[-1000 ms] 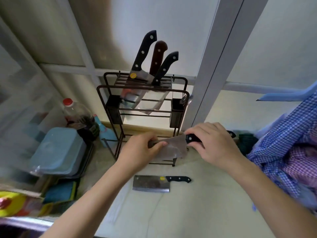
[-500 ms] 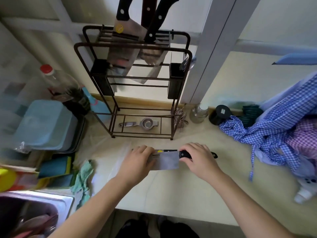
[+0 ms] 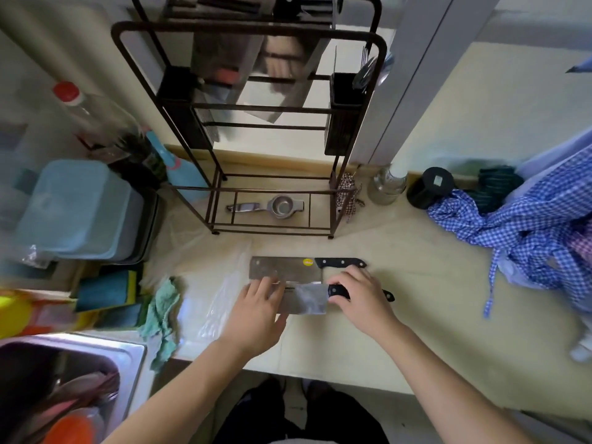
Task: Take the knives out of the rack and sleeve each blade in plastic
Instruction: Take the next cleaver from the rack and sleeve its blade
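Note:
A cleaver [image 3: 309, 299] with a black handle lies low over the counter. My right hand [image 3: 358, 296] is closed around its handle. My left hand [image 3: 259, 306] rests on the blade's left end, where it seems to be covered by clear plastic. Just behind it a second cleaver [image 3: 282, 267] with a yellow sticker lies flat on the counter, handle to the right. Clear plastic sleeves [image 3: 221, 299] lie on the counter to the left of my left hand. The dark wire knife rack [image 3: 333, 193] stands at the back with several blades hanging in its top.
A metal strainer [image 3: 278, 206] lies on the rack's base. A steel sink [image 3: 73, 379] with dishes is at lower left, a teal cloth [image 3: 163, 309] beside it. Blue containers [image 3: 73, 209] and bottles stand at left. Blue checked cloth [image 3: 525, 225], a steel cup [image 3: 386, 185] and a black jar [image 3: 429, 187] sit at right.
Both hands have brought the cleaver down from in front of the rack to the counter, just in front of the other cleaver. The camera has tilted downward.

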